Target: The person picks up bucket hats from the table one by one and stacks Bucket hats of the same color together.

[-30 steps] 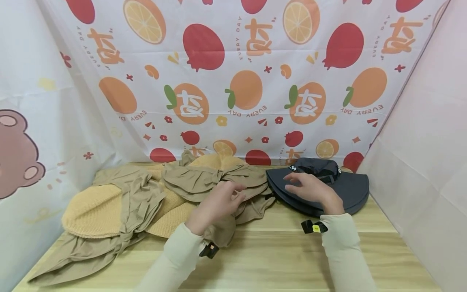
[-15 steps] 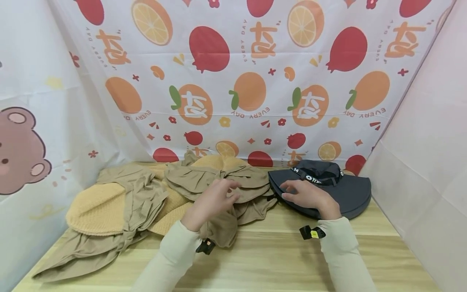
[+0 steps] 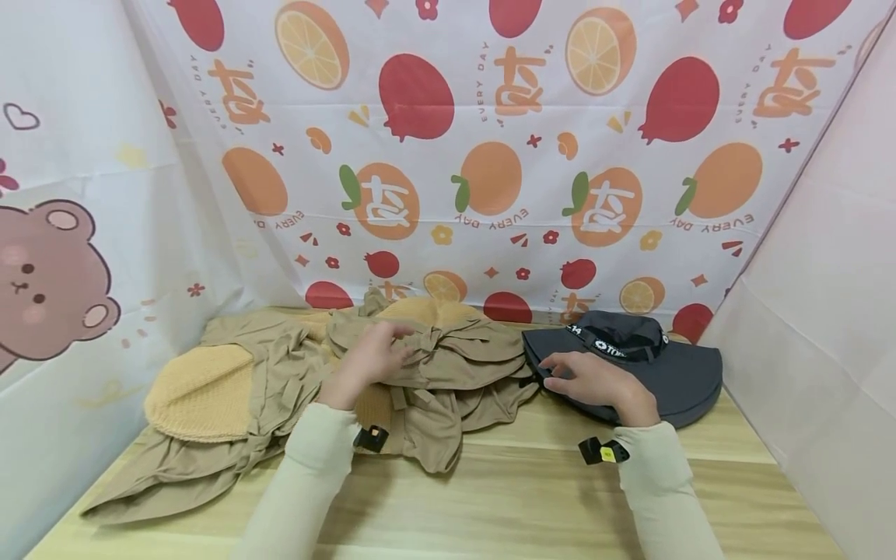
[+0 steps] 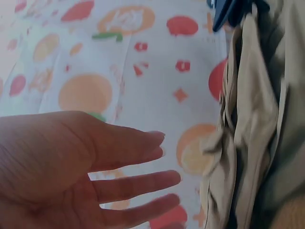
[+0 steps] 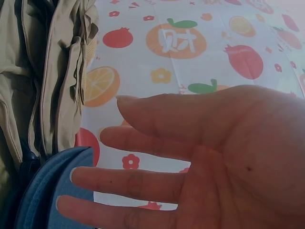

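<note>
Tan sun hats with khaki cloth trim lie in a heap on the left and middle of the table: a left hat (image 3: 203, 389) and a middle hat (image 3: 462, 354). My left hand (image 3: 371, 362) hovers over the middle of the heap, its fingers loosely bent with nothing in them. On the right lies a dark navy wide-brimmed hat (image 3: 682, 377) with white lettering on its band. My right hand (image 3: 595, 379) is held above that hat's left front brim, fingers relaxed. Both wrist views show the hands, left (image 4: 95, 167) and right (image 5: 190, 162), with fingers extended and holding nothing.
The wooden table (image 3: 504, 505) runs toward me. A white fruit-print curtain (image 3: 476, 257) hangs right behind the hats. A side curtain with a bear print (image 3: 56, 284) closes the left, and a plain white wall (image 3: 826, 311) the right.
My left hand has moved left and slightly up, from in front of the middle hat to over the heap. The right hand stays near the navy hat. The head view has shifted a little.
</note>
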`<state>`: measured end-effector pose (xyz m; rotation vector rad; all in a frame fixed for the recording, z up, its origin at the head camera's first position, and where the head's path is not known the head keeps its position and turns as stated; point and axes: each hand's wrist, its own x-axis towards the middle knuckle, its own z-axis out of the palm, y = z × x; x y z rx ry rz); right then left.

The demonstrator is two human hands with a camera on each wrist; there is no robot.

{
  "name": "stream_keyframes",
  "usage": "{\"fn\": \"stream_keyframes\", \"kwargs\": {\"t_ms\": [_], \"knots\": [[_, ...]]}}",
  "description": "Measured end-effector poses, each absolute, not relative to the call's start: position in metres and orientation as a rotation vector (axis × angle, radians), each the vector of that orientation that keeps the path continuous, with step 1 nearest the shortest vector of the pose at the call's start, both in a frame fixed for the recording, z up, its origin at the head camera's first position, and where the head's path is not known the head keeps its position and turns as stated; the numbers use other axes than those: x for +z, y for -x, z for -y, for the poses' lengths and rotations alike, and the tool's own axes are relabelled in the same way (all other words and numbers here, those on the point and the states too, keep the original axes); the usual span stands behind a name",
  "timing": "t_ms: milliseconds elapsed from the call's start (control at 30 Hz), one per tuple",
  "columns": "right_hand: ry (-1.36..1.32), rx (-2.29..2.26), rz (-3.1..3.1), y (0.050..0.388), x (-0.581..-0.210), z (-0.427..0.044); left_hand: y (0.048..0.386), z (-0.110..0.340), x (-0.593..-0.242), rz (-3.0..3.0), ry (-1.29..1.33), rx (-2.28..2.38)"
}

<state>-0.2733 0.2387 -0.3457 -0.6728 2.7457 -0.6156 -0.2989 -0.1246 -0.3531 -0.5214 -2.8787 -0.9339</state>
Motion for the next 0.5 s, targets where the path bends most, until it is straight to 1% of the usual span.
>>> {"fn": "stream_keyframes", "kwargs": {"t_ms": [200,500], "knots": [[0.684,-0.621,-2.740,0.271,-0.342,-0.244,0.313,0.144,-0.350,2.920,0.404,-0.919],[0.704,-0.641,-2.728,0.269,-0.339,-0.245,0.350,0.172,-0.345,3.044,0.316,-0.774]]}}
